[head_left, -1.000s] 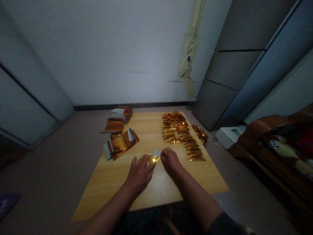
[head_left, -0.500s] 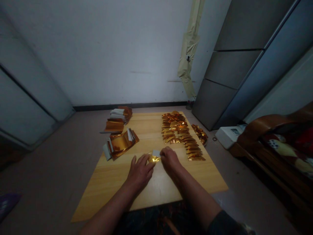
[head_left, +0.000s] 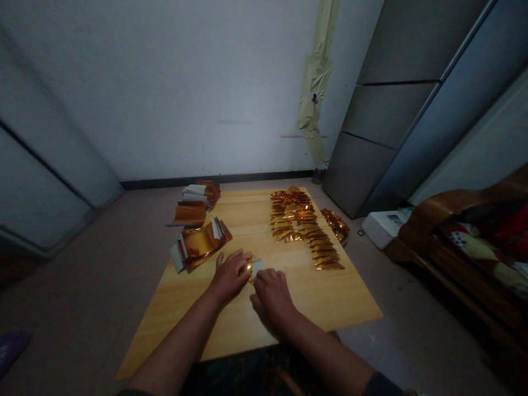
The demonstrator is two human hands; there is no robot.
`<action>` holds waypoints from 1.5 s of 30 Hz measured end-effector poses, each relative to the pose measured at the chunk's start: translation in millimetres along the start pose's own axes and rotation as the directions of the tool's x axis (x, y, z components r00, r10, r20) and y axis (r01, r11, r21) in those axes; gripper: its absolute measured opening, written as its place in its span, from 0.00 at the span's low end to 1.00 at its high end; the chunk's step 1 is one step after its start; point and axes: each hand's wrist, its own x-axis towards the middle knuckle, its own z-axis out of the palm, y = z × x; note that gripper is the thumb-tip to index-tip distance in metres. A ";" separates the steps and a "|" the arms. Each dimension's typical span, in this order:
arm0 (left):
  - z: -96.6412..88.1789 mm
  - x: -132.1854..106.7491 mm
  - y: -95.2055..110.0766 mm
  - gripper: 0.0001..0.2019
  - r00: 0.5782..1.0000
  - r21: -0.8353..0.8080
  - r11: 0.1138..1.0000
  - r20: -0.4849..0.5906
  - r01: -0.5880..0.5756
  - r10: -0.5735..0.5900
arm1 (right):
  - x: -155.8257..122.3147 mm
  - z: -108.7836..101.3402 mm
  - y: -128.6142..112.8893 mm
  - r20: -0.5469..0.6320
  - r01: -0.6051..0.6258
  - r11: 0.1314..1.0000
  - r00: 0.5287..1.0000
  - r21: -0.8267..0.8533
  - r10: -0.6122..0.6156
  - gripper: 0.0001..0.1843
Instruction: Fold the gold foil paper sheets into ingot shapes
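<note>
Left hand [head_left: 229,278] and right hand [head_left: 272,301] work close together at the center of a light wooden tabletop [head_left: 177,313], low in the frame. A small folded gold foil piece [head_left: 248,269] sits at the fingertips of the left hand, above the table surface, with a white paper tab [head_left: 257,267] projecting to its right. Left fingers are curled and pressed around the foil, pinching it; the thumb is hidden. Right fingers are bunched, with the tips just beside or touching the tab; cannot tell whether they pinch it.

Upper left of the tabletop: three stacks of gold foil with white paper ends [head_left: 200,245], the nearest stack closest to the left hand. Center right: folded gold foil pieces in an overlapping column [head_left: 305,231], well clear of the right hand. Beyond the table's right edge lies a heap of gold foil [head_left: 336,225]. Far right: a white device [head_left: 383,228] beside a wooden-framed bench [head_left: 437,242]. Upper right: a grey metal cabinet [head_left: 367,176].
</note>
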 end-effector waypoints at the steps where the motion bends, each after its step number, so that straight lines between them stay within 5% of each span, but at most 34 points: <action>1: -0.9 0.3 -2.0 0.06 1.000 -0.008 1.000 0.019 -0.012 0.012 | -0.1 -0.7 2.2 0.013 0.025 0.999 1.000 0.024 -0.026 0.07; 9: -3.8 0.3 -4.5 0.09 0.995 -0.068 0.997 0.089 -0.036 0.042 | 9.7 -18.5 43.6 0.014 0.142 0.965 0.989 0.222 -0.149 0.10; 22: -1.6 -1.2 -5.2 0.08 0.995 -0.038 0.998 0.087 -0.049 0.052 | 21.3 -6.5 41.8 -0.022 0.224 0.958 0.974 0.177 -0.224 0.03; 28: -7.2 -2.0 -1.1 0.12 0.991 -0.023 0.997 0.109 -0.070 0.072 | 23.2 -10.6 35.0 -0.043 0.288 0.849 0.953 0.443 -0.301 0.10; 34: -8.4 -3.1 0.6 0.08 0.990 -0.016 0.997 0.113 -0.078 0.079 | 24.0 -9.9 38.2 -0.041 0.238 0.825 0.967 0.513 -0.253 0.20; 39: -8.3 -2.4 -1.0 0.05 0.988 -0.021 0.996 0.126 -0.082 0.084 | 27.7 -8.2 44.1 -0.070 0.227 0.836 0.973 0.499 -0.222 0.08; 45: -7.8 -1.7 -3.8 0.06 0.986 -0.040 0.995 0.141 -0.087 0.092 | 31.3 -13.0 35.4 -0.006 0.127 0.895 0.990 0.428 -0.137 0.08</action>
